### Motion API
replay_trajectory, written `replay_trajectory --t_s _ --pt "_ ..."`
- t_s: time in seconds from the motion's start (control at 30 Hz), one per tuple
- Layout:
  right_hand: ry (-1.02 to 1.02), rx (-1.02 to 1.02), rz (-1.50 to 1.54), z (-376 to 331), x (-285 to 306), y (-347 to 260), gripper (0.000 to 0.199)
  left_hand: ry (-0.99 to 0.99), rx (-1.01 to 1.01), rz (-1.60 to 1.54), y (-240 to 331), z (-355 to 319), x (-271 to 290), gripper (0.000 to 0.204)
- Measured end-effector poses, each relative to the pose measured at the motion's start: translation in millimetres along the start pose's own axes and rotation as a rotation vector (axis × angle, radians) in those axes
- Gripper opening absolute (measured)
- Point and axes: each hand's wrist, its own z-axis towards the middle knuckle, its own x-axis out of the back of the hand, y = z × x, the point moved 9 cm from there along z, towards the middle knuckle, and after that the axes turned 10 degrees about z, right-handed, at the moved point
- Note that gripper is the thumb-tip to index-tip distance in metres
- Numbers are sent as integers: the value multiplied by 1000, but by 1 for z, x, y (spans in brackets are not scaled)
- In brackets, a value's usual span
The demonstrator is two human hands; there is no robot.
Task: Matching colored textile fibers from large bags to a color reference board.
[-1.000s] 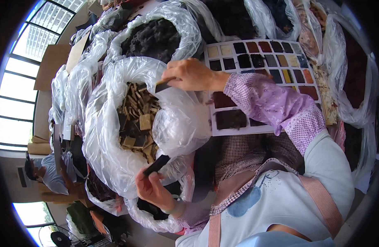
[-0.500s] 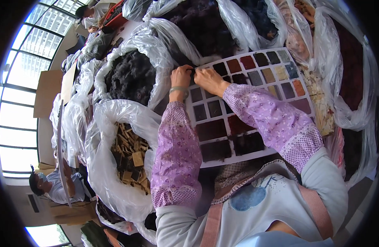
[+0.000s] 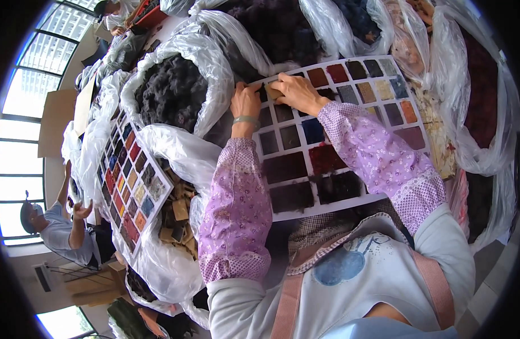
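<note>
A white sample card (image 3: 350, 203) with rows of dark, red and tan fabric swatches lies in front of me. My left hand (image 3: 245, 100) rests on its top left corner, fingers bent onto the card. My right hand (image 3: 291, 91) sits beside it, pinching a small tan swatch (image 3: 271, 91) against the card's upper row. Both forearms wear purple flowered sleeve covers.
Clear plastic bags surround the card: one with dark fluffy material (image 3: 175, 90), one with tan swatch pieces (image 3: 178, 217) at my left. A second swatch card (image 3: 130, 181) lies over the bags at left. Another person (image 3: 56, 226) sits at the far left by windows.
My left hand left the bag at lower left and came up onto the card. My right hand moved from the bag of tan pieces to the card's top row, carrying a tan swatch.
</note>
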Motion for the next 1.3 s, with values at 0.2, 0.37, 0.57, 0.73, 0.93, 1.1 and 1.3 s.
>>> replay_trajectory --t_s 0.2,0.37,0.57,0.73,0.93,1.1,1.3 --pt "14 -111 31 7 -4 2 31 -173 -171 67 9 -17 -1 35" --pt "90 -242 -31 11 0 14 26 -164 -172 119 27 -29 2 42" --pt "-75 -55 -305 17 -20 -4 16 -163 -152 189 29 -40 -3 45" --pt "-162 -207 -47 25 -6 21 42 -302 -122 131 23 -23 -4 49" --pt "-198 -242 32 23 -10 35 41 -375 -134 177 24 -17 -10 48" --pt "-152 -274 -24 24 -15 45 40 -273 -154 46 17 -28 -20 49" --pt "-158 -347 -50 24 -22 39 46 -297 -182 20 12 -28 -17 51"
